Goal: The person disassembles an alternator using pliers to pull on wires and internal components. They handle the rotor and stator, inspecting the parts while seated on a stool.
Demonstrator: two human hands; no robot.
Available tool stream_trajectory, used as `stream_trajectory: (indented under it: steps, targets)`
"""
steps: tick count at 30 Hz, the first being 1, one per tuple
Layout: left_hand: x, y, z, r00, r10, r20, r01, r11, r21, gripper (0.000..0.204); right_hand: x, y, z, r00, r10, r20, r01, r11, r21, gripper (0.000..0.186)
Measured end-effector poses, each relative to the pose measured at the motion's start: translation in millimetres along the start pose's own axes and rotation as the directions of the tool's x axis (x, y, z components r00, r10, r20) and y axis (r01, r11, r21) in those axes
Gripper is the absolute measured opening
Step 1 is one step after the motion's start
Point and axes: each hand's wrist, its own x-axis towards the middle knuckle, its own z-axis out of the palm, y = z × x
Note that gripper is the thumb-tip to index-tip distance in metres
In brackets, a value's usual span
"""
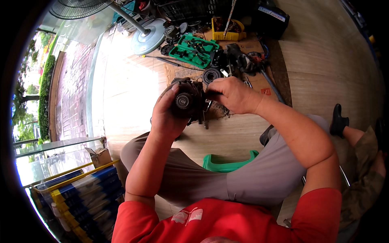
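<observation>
A dark, grimy alternator-like motor part (187,99) with a round pulley facing up is held above the knees, cupped from the left by the left hand (167,117), fingers curled around its housing. The right hand (233,95) is clamped on its right side, though whatever's pinched there is hidden by the knuckles. Behind, 1 green tool case (193,50) sits open among greasy parts that can't really be made out.
</observation>
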Motion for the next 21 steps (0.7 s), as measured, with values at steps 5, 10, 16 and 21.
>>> stream_trajectory:
  steps: [5, 10, 16, 21]
  targets:
    - [0.1, 1.9, -4.2, 0.995, 0.027, 0.095, -0.021, 0.998, -0.061, 0.035, 0.3, 3.6, -11.2, 0.996, 0.011, -0.085, -0.024, 0.989, -0.147, 0.016]
    - [1.0, 1.9, -3.9, 0.997, 0.038, 0.072, -0.028, 0.990, -0.135, 0.039, 2.7, 6.9, -14.4, 0.990, -0.052, -0.130, 0.022, 0.974, -0.225, 0.014]
    - [2.2, 13.6, -6.5, 0.990, 0.065, 0.124, -0.034, 0.970, -0.240, 0.054, 1.7, 17.3, -29.2, 0.990, -0.019, -0.139, -0.022, 0.957, -0.288, 0.012]
    - [6.6, 14.9, -15.5, 0.993, 0.112, -0.034, -0.116, 0.984, -0.133, 0.056, -3.3, 21.7, -33.9, 0.993, 0.033, -0.116, -0.068, 0.948, -0.312, 0.015]
